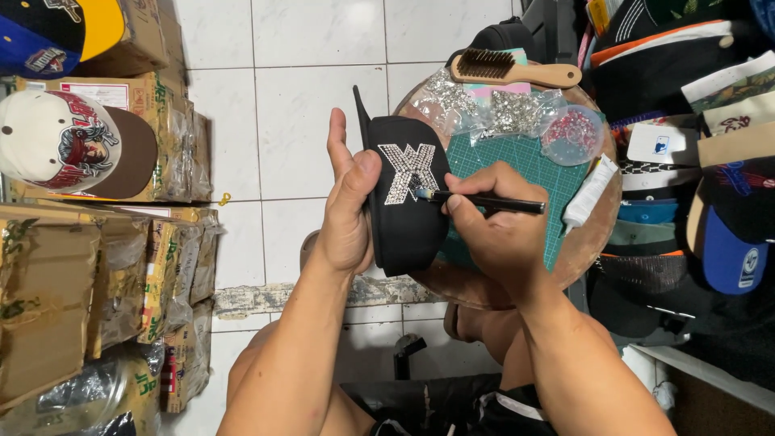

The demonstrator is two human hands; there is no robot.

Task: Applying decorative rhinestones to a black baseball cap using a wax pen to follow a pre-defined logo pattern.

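Observation:
My left hand (347, 206) grips a black cap (408, 234) by its left side, thumb resting on the front panel. A sparkling rhinestone emblem (408, 171) covers the cap's front. My right hand (494, 218) pinches a slim black pen-like tool (500, 203), its tip touching the lower right part of the emblem. The cap is held over the left edge of a small round table (593, 234) topped with a green cutting mat (533, 165).
On the table lie clear bags of rhinestones (504, 111), a round dish of pink stones (571, 133), a wooden wire brush (517, 71) and a white glue tube (589, 192). Stacked caps (694, 161) crowd the right. Cardboard boxes (89, 266) with caps on top line the left.

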